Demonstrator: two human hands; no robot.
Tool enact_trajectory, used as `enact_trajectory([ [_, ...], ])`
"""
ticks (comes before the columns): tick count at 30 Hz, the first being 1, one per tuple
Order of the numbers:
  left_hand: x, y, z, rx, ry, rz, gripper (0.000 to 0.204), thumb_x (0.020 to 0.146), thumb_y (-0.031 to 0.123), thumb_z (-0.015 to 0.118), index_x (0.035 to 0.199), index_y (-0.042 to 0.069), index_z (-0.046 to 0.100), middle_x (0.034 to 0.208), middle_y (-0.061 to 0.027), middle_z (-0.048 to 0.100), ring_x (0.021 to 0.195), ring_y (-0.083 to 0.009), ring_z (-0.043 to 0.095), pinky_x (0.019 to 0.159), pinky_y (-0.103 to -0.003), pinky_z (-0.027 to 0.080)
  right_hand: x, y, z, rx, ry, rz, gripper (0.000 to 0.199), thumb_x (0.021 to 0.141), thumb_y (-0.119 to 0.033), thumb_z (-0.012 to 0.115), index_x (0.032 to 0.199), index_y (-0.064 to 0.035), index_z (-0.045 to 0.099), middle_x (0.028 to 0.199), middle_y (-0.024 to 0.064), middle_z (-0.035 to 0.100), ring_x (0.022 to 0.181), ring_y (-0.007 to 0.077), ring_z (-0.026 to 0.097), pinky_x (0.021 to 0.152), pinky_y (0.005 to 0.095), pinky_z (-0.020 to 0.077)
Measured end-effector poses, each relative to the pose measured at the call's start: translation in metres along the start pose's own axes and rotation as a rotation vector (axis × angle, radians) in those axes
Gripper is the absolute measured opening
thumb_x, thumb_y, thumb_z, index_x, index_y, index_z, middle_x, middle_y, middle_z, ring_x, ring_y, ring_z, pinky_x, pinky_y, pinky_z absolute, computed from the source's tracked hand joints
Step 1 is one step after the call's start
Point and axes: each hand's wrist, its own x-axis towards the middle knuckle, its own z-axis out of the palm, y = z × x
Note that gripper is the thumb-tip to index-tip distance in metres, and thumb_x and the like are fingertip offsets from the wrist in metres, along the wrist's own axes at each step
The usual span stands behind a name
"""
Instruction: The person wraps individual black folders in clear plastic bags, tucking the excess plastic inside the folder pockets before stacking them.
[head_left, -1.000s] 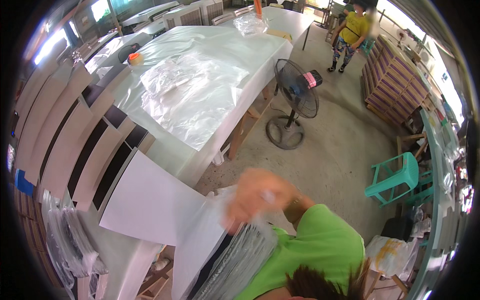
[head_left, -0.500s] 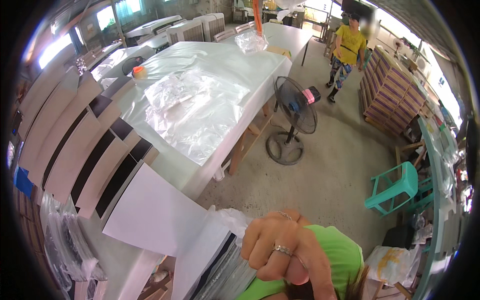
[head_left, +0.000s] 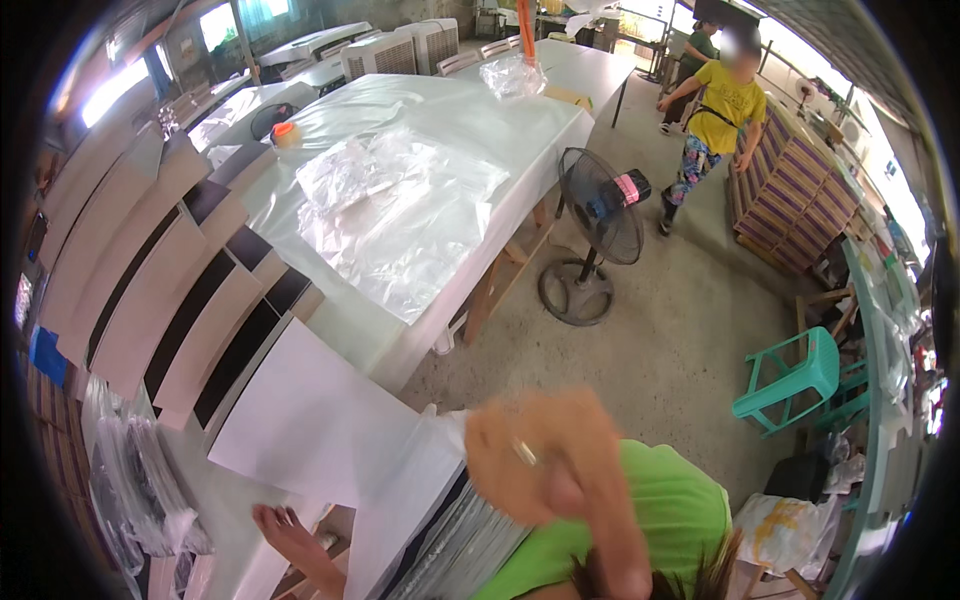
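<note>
- a stack of flat sheets [head_left: 470,545] stands on edge at the bottom of the view, between the white boards and a green shirt [head_left: 650,520].
- the right hand [head_left: 540,460] is raised close to the camera just above that stack, blurred, with a ring showing on one finger; i cannot tell whether it is open or closed, or whether it touches the sheets.
- the left hand [head_left: 285,535] rests with its fingers spread flat on the lower edge of a white board [head_left: 310,420], gripping nothing.
- beyond the board is a long table [head_left: 500,140] under clear plastic, with crumpled plastic sheeting [head_left: 400,215] lying on it.
- a standing fan [head_left: 600,215] is on the concrete floor just beside the table.
- a green plastic stool [head_left: 795,380] sits well apart to the right.
- a person in a yellow top [head_left: 720,110] is far off by stacked boxes [head_left: 800,195].
</note>
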Motion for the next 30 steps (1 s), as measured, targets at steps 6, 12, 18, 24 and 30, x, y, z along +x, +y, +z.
enact_trajectory([
  [6,-0.036,0.062,0.130,0.333,-0.653,0.005,0.042,0.085,0.022,0.054,0.122,0.008,0.040,0.103,-0.0045,0.041,0.090,-0.0141,0.047,0.078,-0.033,0.045,-0.004,0.101,-0.045,-0.103,0.396,0.519,0.054,0.087,-0.043,0.052,0.127,-0.0131,0.029,0.078,-0.0051,0.040,0.068,0.0023,0.038,0.057,0.0174,0.0332],
  [12,-0.049,0.068,0.193,0.274,-0.993,0.085,0.043,0.083,0.029,0.060,0.114,0.004,0.043,0.098,-0.0058,0.048,0.089,-0.0144,0.051,0.076,-0.028,0.043,-0.011,0.130,-0.042,-0.179,0.298,0.690,0.094,0.071,-0.080,0.013,0.140,-0.0161,0.018,0.095,0.0076,0.043,0.088,0.0133,0.044,0.074,0.0245,0.0352],
  [18,-0.025,0.060,0.180,0.345,-0.894,0.110,0.025,0.086,0.022,0.058,0.099,0.002,0.052,0.088,-0.0021,0.055,0.078,-0.0091,0.051,0.071,-0.024,0.042,-0.004,0.135,-0.042,-0.249,0.446,0.679,0.101,0.069,-0.081,0.006,0.141,-0.0113,0.016,0.106,0.0048,0.036,0.097,0.0141,0.036,0.094,0.0257,0.0244],
  [24,-0.018,0.068,0.186,0.253,-0.866,-0.037,0.047,0.084,0.046,0.054,0.102,0.002,0.056,0.083,-0.0007,0.056,0.075,-0.0097,0.050,0.074,-0.027,0.041,-0.022,0.133,-0.045,-0.247,0.326,0.763,0.098,0.071,-0.080,0.006,0.140,-0.0115,0.020,0.107,0.0086,0.037,0.098,0.0170,0.038,0.093,0.0286,0.0266],
  [30,0.003,0.066,0.183,0.324,-0.917,-0.060,0.042,0.081,0.044,0.060,0.090,0.003,0.065,0.077,-0.0006,0.059,0.070,-0.0088,0.047,0.068,-0.025,0.038,-0.029,0.133,-0.035,-0.293,0.190,0.760,0.091,0.078,-0.074,0.007,0.139,-0.0077,0.019,0.117,0.0114,0.035,0.109,0.0218,0.034,0.098,0.0326,0.0236],
])
